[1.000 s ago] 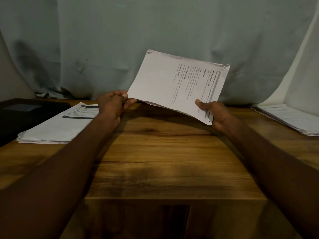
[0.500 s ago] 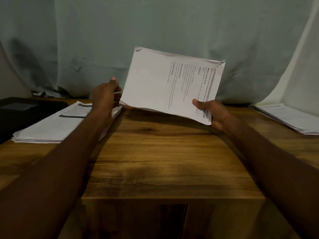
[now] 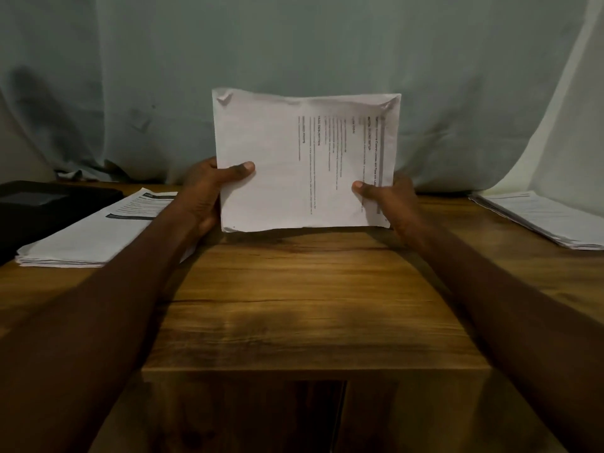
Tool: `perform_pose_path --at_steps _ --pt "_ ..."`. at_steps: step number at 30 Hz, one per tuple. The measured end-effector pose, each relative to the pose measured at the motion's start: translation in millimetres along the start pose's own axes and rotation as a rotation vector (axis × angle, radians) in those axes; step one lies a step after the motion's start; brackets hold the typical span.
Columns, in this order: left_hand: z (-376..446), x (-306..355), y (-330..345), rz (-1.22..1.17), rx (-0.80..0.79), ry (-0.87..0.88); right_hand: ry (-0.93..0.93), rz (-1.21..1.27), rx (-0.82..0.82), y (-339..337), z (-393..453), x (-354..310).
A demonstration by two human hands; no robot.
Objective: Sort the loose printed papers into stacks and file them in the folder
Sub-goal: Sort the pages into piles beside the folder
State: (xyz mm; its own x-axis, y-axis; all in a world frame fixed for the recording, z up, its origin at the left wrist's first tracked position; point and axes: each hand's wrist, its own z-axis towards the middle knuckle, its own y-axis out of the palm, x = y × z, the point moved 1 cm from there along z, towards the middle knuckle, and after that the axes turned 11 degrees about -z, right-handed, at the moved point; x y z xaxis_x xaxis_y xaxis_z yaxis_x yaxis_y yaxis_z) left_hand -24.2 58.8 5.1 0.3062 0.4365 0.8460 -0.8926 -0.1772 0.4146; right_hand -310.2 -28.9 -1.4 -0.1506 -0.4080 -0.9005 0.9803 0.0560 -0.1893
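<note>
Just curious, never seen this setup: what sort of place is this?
Probably a makeshift desk for paperwork: a brown wooden table, flat stacks of white printed papers, and a grey-green cloth backdrop hung behind.

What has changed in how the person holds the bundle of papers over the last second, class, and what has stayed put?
The left hand took hold of the bundle of papers, which swung from tilted to upright above the table. The right hand kept its grip. Left stack, right stack and black folder stayed.

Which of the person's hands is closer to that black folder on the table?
Left. The left hand grips the left edge of the held papers, on the same side as the black folder. The right hand grips the opposite edge, farther away.
</note>
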Motion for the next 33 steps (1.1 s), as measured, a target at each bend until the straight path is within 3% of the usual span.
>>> perform_pose_path --at_steps 3,8,10,20,25,29,33 --pt "2 4 7 0.043 0.037 0.111 -0.084 -0.054 0.066 2 0 2" --pt "-13 -5 21 0.494 0.119 0.283 -0.196 -0.216 0.054 15 -7 -1" --pt "-17 -10 28 0.569 0.17 0.36 -0.185 -0.254 0.03 23 -10 0" --pt "-21 -21 25 0.445 0.212 0.287 -0.017 -0.297 -0.109 27 -8 15" --pt "-21 -14 25 0.473 0.288 0.366 -0.076 -0.372 0.056 26 -6 13" --pt "-24 -25 26 0.478 0.263 0.25 -0.096 -0.513 -0.024 28 -9 14" --pt "-26 -22 32 0.534 0.26 0.326 -0.133 -0.576 0.025 27 -6 15"
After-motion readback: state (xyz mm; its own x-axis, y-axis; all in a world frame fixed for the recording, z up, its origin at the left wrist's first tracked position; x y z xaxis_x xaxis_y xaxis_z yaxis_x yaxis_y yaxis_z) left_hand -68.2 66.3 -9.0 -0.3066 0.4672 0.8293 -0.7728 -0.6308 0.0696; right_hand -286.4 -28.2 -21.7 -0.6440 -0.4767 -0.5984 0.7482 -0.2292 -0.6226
